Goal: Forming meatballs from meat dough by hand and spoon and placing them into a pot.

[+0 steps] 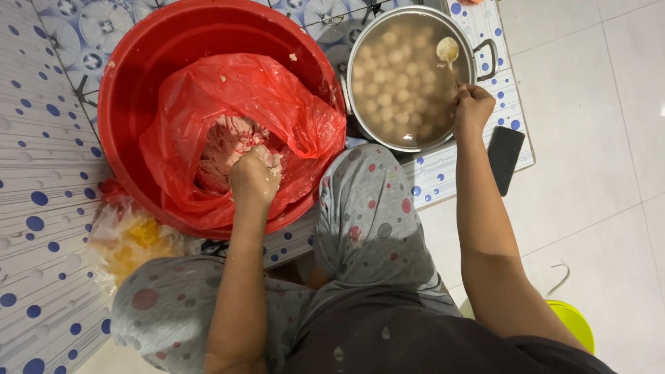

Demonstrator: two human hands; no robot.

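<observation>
Seated on the floor, a person works between two vessels: the left hand (255, 174) is clenched into the pink minced paste (228, 142), squeezing a lump of it inside a red plastic bag (277, 104) that lines a red basin (138, 90), the bag folded open over the mass so the mix stays off the basin wall. The right hand (472, 105) grasps the handle of a spoon (447, 50) whose bowl hangs above a steel pot (388, 21) of cloudy water crowded with pale round balls (388, 90), within easy reach of both arms. The person's raised knee, in grey dotted cloth (367, 208), sits between basin and pot and partly divides the two arms. A dark phone (504, 158) lies on the dotted mat (41, 208) just beside the pot; a clear bag with yellow contents (131, 239) rests near the basin's lower left, and a yellow-green rim (573, 320) shows behind the right arm.
</observation>
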